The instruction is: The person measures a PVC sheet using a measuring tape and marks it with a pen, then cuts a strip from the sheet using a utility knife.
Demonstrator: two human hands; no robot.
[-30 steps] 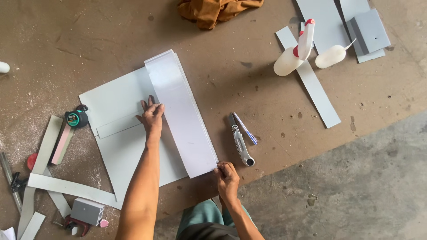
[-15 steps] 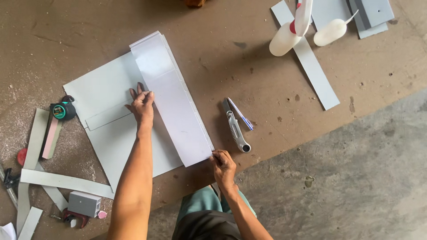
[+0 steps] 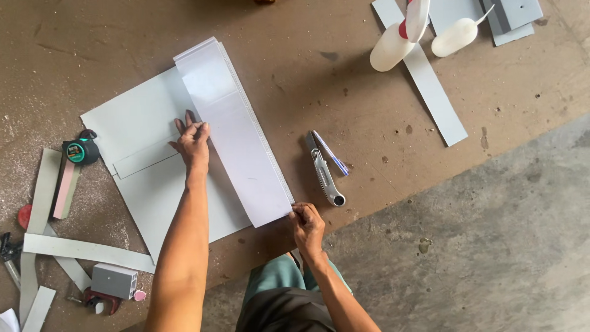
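A long pale grey strip (image 3: 236, 132) lies slanted across a larger grey sheet (image 3: 138, 132) on the brown board (image 3: 295, 67). My left hand (image 3: 192, 142) presses flat on the sheet, fingers against the strip's left edge. My right hand (image 3: 307, 222) pinches the strip's near right corner between thumb and fingers. A utility knife (image 3: 326, 178) and a pen (image 3: 330, 152) lie just right of the strip.
A tape measure (image 3: 81, 150) sits left of the sheet. Grey offcut strips (image 3: 86, 251) and a small grey box (image 3: 114, 280) lie at lower left. Two white squeeze bottles (image 3: 424, 37) and another grey strip (image 3: 430, 86) are at upper right. Bare concrete floor (image 3: 479, 258) lies to the right.
The view has shifted slightly. My left hand stays pressed beside the strip and my right hand keeps its pinch on the strip's near corner.
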